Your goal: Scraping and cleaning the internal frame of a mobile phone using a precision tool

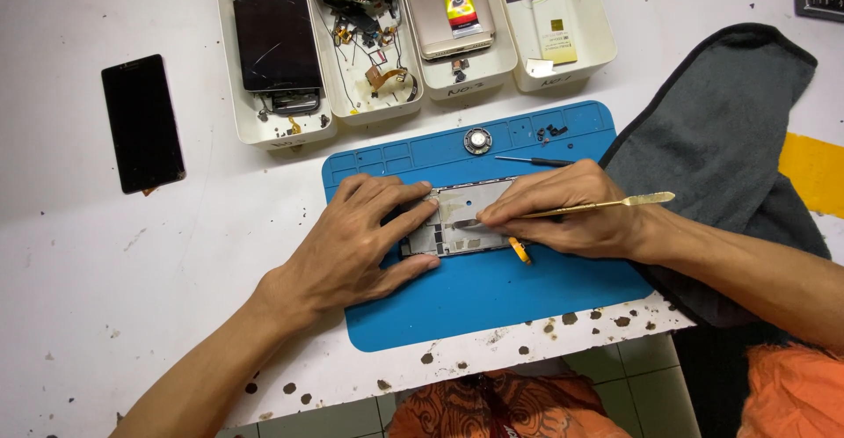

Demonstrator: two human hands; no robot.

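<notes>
Prying at the frame (pixel 457 222) on the mat (pixel 492 293): our left hand (pixel 352 244) pins it flat, our right hand (pixel 567 218) pinches the spudger (pixel 607 203), tip beneath its fingers. Next, we judge, gentle levering along the edge.

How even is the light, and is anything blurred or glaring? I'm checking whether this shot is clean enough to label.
Head view: light is bright and even, with only soft shadows under the left hand and right hand; sharp at the phone frame and metal pry tool; mild glare on the black phone screen in the tray; the blue mat bows slightly, showing wide-lens distortion.
</notes>
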